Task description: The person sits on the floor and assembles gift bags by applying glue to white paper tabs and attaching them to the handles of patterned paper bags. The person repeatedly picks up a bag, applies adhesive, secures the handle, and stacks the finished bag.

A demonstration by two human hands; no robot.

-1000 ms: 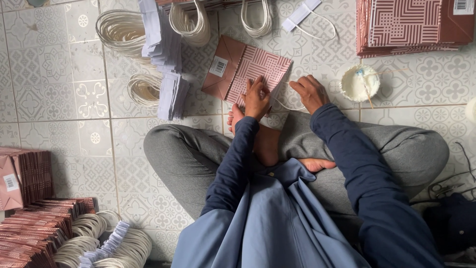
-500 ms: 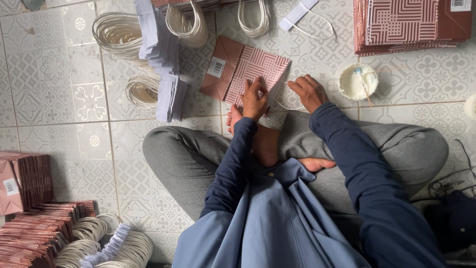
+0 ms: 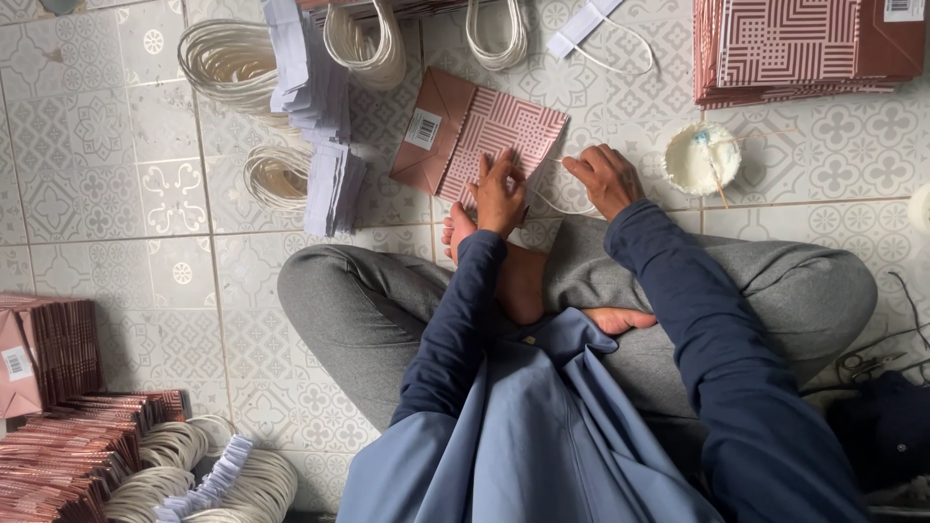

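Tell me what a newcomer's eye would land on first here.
First, the flat pink patterned paper bag on the tiled floor, pressed down by the left hand, while the right hand beside it pinches a white cord handle. Next, the small white glue bowl to the right, and the stack of matching bags at top right.
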